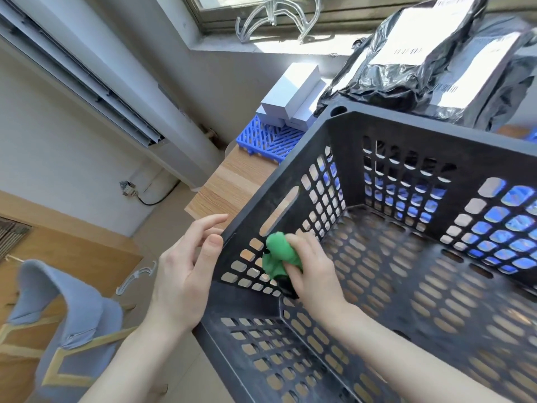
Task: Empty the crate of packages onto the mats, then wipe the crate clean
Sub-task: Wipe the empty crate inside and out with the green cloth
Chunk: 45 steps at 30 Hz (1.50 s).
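The right hand (312,271) is inside the crate (345,141), with its fingers clenched round a bunched green cloth (277,257). It presses the cloth against the inner face of the 9 o'clock wall, just below the handle slot. The left hand (186,274) is outside that wall at 8 o'clock. Its fingers are relaxed and grasp nothing, and its thumb rests on the corner edge. The crate stands on a wooden table (232,184). Black packages (421,68) lie beyond the far rim at 1 o'clock. White boxes (290,97) sit on a blue mat (270,138) at 11 o'clock.
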Each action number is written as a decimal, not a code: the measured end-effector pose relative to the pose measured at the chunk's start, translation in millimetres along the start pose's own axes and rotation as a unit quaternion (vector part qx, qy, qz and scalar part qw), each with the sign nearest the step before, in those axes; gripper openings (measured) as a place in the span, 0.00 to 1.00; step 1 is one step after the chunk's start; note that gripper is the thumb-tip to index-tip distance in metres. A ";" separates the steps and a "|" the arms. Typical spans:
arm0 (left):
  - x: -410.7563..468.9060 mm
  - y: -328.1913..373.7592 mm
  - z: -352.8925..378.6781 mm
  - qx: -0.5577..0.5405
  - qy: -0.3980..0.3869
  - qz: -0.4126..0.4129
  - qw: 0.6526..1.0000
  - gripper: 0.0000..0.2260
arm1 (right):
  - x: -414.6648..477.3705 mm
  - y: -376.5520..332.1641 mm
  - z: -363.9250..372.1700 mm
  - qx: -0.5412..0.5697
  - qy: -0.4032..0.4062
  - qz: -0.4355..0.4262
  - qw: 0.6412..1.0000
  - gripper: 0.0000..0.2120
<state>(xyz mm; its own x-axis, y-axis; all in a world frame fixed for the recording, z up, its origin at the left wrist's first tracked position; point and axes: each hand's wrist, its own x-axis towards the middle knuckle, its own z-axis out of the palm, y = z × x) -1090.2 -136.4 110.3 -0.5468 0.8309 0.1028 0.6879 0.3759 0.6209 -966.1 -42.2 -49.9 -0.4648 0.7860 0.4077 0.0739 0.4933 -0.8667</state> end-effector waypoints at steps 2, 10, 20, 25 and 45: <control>0.0 -0.2 0.1 -0.001 -0.003 -0.004 1.000 0.22 | 23.1 0.7 -9.1 0.025 0.094 0.060 0.993 0.16; 0.0 -1.2 0.8 0.001 -0.003 -0.003 1.000 0.22 | 65.1 8.5 -31.4 0.004 0.181 0.152 0.972 0.15; -0.3 2.4 1.2 0.004 0.002 -0.005 1.000 0.23 | 0.2 -15.5 -2.2 0.001 -0.062 0.004 0.998 0.15; -0.1 1.9 1.2 -0.002 0.007 0.002 1.000 0.23 | 26.9 -37.0 -16.0 0.086 0.093 0.068 0.990 0.13; -0.3 0.3 0.0 -0.010 -0.002 -0.001 1.000 0.24 | -45.9 15.0 23.6 -0.073 -0.139 -0.114 0.981 0.12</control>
<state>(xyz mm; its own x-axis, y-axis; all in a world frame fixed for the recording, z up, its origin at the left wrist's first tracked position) -1089.8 -136.5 110.5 -0.5465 0.8318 0.0973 0.6765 0.3700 0.6368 -964.5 -79.7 -88.4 -0.7045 0.5271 0.4753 0.0559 0.7088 -0.7032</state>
